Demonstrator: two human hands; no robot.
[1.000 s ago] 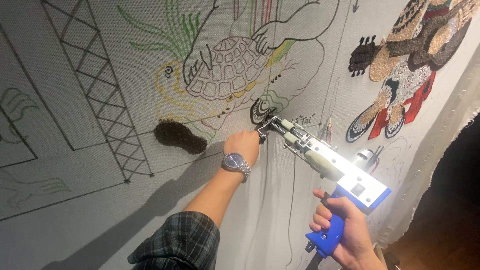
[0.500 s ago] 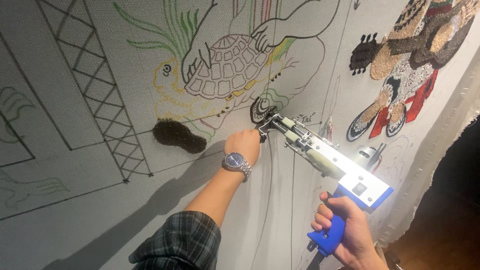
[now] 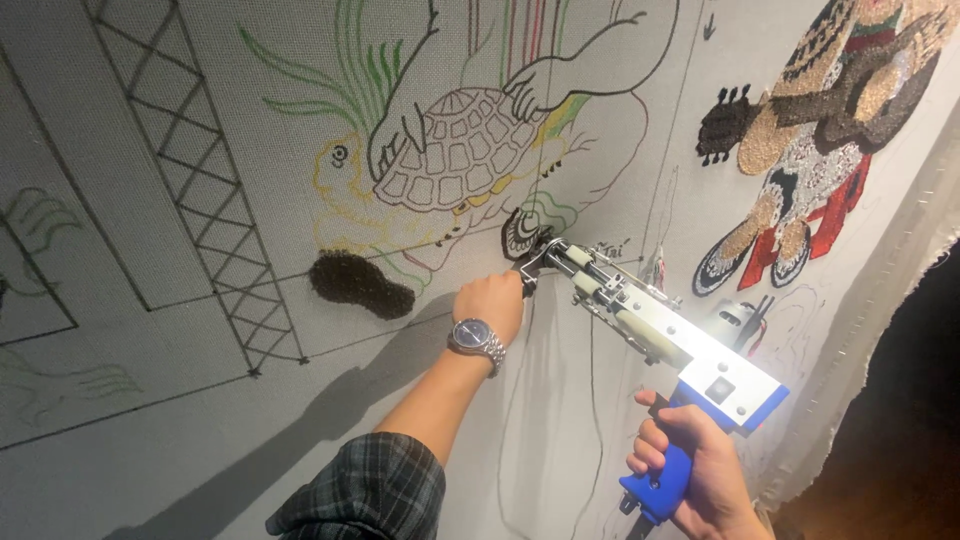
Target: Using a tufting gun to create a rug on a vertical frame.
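Observation:
My right hand [image 3: 690,470] grips the blue handle of a white and blue tufting gun [image 3: 660,335]. Its metal tip presses against the stretched grey cloth [image 3: 150,400] just below a small dark tufted swirl [image 3: 520,235]. My left hand [image 3: 490,300], with a wristwatch on the wrist, is closed around the gun's front end right at the tip. Above the tip the cloth carries an outline drawing of a turtle [image 3: 450,165] under a large clawed shape.
A dark brown tufted patch [image 3: 360,285] sits left of the tip. A finished multicoloured tufted figure [image 3: 820,130] fills the upper right. A lattice drawing [image 3: 200,190] runs down the left. The cloth's frayed edge [image 3: 880,330] hangs at the right beside dark space.
The gun and both hands have held almost the same spot on the cloth. The view has shifted only slightly.

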